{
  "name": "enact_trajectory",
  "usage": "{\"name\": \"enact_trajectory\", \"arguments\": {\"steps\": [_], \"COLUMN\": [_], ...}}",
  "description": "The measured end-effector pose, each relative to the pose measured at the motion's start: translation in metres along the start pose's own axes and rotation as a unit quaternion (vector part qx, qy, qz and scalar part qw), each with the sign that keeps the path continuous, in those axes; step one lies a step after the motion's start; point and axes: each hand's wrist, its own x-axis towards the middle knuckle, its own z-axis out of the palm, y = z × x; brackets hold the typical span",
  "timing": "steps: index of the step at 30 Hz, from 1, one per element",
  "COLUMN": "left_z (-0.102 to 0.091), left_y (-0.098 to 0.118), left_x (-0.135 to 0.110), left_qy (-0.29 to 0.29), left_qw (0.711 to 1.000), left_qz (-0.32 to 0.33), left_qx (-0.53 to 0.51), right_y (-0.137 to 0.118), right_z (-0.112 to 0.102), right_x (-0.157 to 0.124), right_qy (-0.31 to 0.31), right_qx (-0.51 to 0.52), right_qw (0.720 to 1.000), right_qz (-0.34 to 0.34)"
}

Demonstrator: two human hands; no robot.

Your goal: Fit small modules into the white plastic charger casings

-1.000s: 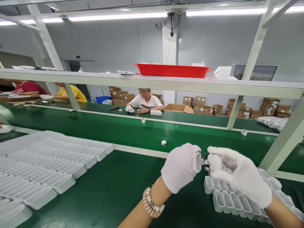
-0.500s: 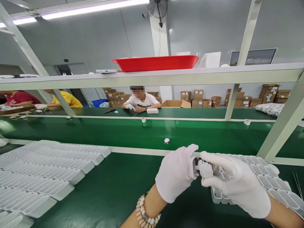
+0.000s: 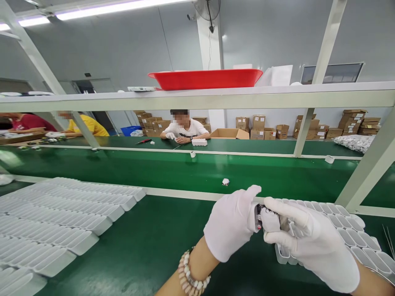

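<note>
Both my hands wear white gloves and meet above the green bench. My left hand (image 3: 231, 224) is closed round a small white plastic shell (image 3: 255, 216), its open end facing right. My right hand (image 3: 305, 240) pinches a small dark circuit part with a white end (image 3: 268, 217) and holds it at the mouth of the shell. A bead bracelet (image 3: 191, 277) circles my left wrist. Beneath my right hand stands a block of open white shells (image 3: 348, 238), mouths up.
Rows of white shells (image 3: 61, 222) lie flat at the left. A small white part (image 3: 226, 181) rests on the green conveyor (image 3: 154, 170). A red tray (image 3: 205, 78) sits on the white shelf rail. A person works across the belt; two more sit far left. Cardboard boxes (image 3: 259, 127) line the back wall.
My hands have come together: the circuit part, held apart from the shell a second ago, now sits at its mouth. The view shifted slightly.
</note>
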Motion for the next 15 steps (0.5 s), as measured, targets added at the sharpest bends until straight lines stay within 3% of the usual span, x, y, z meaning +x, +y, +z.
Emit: {"name": "enact_trajectory", "arguments": {"steps": [5, 10, 15], "left_z": [0.0019, 0.0018, 0.0018], "left_y": [-0.0009, 0.0004, 0.0013], "left_x": [-0.0019, -0.0014, -0.0021], "left_qy": [-0.012, -0.032, -0.017], "left_qw": [1.0, 0.999, 1.0], "left_qz": [-0.009, -0.005, -0.003], "left_qx": [-0.006, -0.01, -0.007], "right_y": [0.0004, -0.0019, 0.0012], "right_z": [0.0011, 0.0017, 0.001], "right_x": [0.0001, -0.0008, -0.0045], "right_qy": [0.01, -0.01, -0.021], "right_qx": [-0.005, 0.013, 0.019], "right_qw": [1.0, 0.999, 0.998], "right_qz": [-0.017, 0.046, 0.055]}}
